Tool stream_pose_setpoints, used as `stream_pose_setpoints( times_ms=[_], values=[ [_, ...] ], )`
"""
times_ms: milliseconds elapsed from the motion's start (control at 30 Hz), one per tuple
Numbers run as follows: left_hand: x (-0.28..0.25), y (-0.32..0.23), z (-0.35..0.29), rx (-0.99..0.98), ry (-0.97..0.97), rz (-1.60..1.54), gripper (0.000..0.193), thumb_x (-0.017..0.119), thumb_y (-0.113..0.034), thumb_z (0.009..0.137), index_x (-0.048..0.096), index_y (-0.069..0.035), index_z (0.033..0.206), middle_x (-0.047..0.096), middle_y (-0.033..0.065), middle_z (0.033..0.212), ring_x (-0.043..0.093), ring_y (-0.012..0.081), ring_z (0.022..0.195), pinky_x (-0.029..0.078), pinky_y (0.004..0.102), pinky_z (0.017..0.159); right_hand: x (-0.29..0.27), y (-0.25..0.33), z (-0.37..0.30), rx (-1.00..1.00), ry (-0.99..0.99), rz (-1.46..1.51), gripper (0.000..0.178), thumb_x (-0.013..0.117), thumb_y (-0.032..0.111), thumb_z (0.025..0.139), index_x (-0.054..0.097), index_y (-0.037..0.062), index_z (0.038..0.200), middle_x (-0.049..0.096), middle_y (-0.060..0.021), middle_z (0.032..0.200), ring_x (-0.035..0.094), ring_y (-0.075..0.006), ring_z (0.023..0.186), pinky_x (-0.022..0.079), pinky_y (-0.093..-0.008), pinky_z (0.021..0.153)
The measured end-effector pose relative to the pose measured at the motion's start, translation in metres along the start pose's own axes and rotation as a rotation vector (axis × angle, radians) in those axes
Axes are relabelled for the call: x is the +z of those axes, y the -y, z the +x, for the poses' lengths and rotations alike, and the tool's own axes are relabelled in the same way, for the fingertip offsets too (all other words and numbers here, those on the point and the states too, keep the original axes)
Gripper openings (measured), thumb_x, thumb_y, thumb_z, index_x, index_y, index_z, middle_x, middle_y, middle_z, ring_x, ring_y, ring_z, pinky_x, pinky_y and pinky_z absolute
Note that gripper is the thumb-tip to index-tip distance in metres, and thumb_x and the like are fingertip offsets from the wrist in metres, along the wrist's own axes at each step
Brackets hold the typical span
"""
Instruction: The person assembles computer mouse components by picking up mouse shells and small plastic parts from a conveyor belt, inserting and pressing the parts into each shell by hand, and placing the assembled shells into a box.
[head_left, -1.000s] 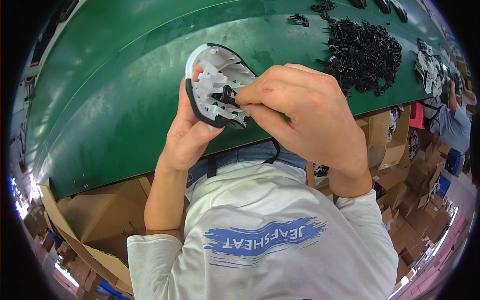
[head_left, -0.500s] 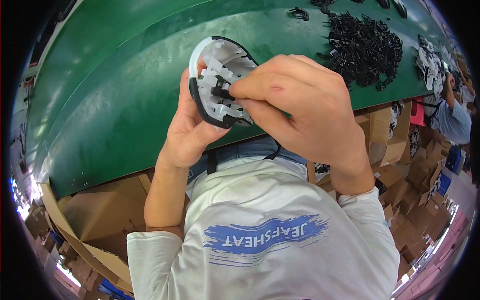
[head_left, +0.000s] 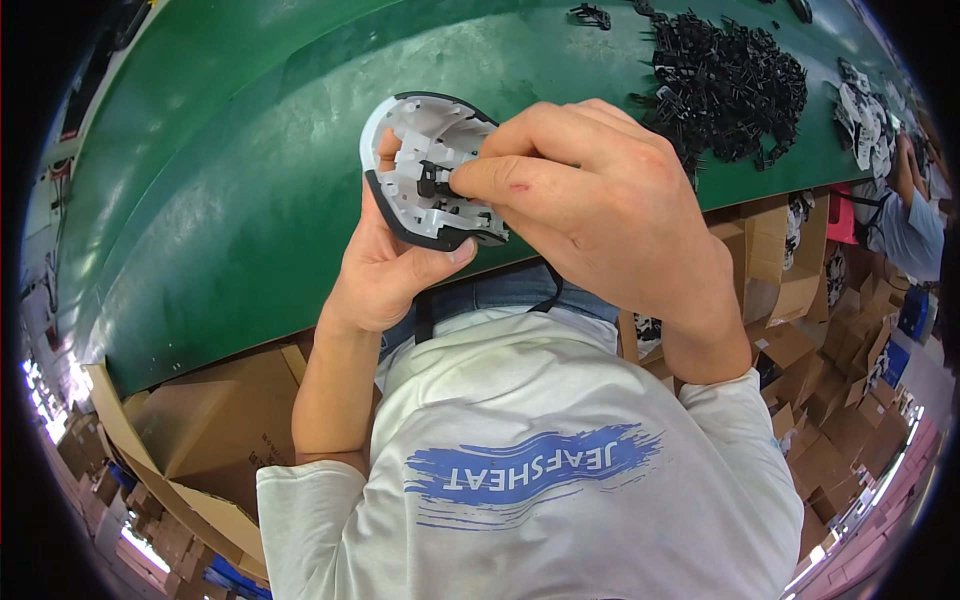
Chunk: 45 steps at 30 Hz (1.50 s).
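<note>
My left hand (head_left: 385,275) is wrapped around a white plastic shell (head_left: 420,112) with a black rim, its hollow inside facing up. The thumb presses on the lower edge. Inside the shell, near its middle, sits a small black plastic part (head_left: 430,180). My right hand (head_left: 610,205) is closed in a pinch, thumb and forefinger on this black part. The fingertips cover some of it, and the right side of the shell is hidden behind the hand.
A heap of small black plastic parts (head_left: 730,90) lies on the green table (head_left: 230,200) at the right. Beyond it are white-and-black shells (head_left: 862,120). Open cardboard boxes (head_left: 220,415) stand below the table's near edge. Another person (head_left: 908,220) is at the far right.
Both hands and the shell have shifted slightly left, and the shell has tipped so its inside shows more openly. The right-hand pinch stays on the black part.
</note>
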<state>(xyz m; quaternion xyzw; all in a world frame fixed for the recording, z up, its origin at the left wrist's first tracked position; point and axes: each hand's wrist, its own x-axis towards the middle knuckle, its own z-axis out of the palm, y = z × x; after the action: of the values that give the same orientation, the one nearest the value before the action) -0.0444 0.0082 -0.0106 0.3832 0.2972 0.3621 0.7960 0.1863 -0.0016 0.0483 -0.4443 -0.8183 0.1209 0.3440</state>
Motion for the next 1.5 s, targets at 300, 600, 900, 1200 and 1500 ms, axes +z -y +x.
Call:
stream_pose_setpoints(
  times_ms=[300,600,900,1200,1500],
  values=[
    [0.009,-0.001,-0.002,-0.034,-0.003,0.008,0.112,0.075,0.013,0.079,0.012,-0.01,0.169,0.048,0.0105,0.153,0.052,0.0258,0.14,0.045,0.0415,0.116,-0.007,0.008,-0.003,0.154,-0.034,0.091,0.021,0.081,-0.001,0.077,0.068,0.0078,0.092,0.071,-0.0008,0.084,0.069,-0.0211,0.072,0.051,-0.0329,0.069],
    [0.011,0.009,0.003,0.008,0.017,0.016,0.112,0.083,0.005,0.08,0.012,-0.008,0.166,0.05,0.0119,0.15,0.052,0.0263,0.139,0.045,0.0435,0.116,-0.005,0.003,-0.007,0.229,0.051,0.248,0.025,0.083,0.0,0.079,0.072,0.0052,0.102,0.074,-0.007,0.097,0.072,-0.0212,0.082,0.056,-0.033,0.076],
    [0.018,0.017,-0.006,0.101,-0.175,0.173,0.101,0.092,0.0,0.076,0.029,-0.005,0.155,0.054,0.0136,0.145,0.062,0.0268,0.126,0.057,0.0414,0.103,0.005,0.0,-0.024,0.403,-0.195,0.687,0.038,0.072,0.001,0.098,0.067,0.0002,0.136,0.067,-0.0086,0.13,0.068,-0.016,0.11,0.054,-0.0297,0.096],
    [0.074,-0.013,-0.011,0.056,-0.121,-0.05,0.109,0.085,-0.035,0.077,0.027,0.001,0.162,0.056,0.0254,0.145,0.07,0.0381,0.118,0.064,0.0482,0.087,-0.036,-0.01,0.001,0.423,-0.244,0.557,0.02,0.071,-0.004,0.091,0.077,-0.0028,0.11,0.075,-0.0155,0.102,0.071,-0.0204,0.086,0.054,-0.028,0.075],
    [0.056,-0.014,-0.003,-0.175,-0.103,0.059,0.058,0.058,0.001,0.097,0.042,0.001,0.153,0.066,0.0111,0.127,0.066,0.0149,0.112,0.057,0.0312,0.091,-0.009,-0.015,0.013,0.235,-0.084,0.639,0.021,0.072,-0.001,0.09,0.077,0.0013,0.11,0.077,-0.0117,0.097,0.074,-0.0255,0.088,0.059,-0.0338,0.075]
  ],
)
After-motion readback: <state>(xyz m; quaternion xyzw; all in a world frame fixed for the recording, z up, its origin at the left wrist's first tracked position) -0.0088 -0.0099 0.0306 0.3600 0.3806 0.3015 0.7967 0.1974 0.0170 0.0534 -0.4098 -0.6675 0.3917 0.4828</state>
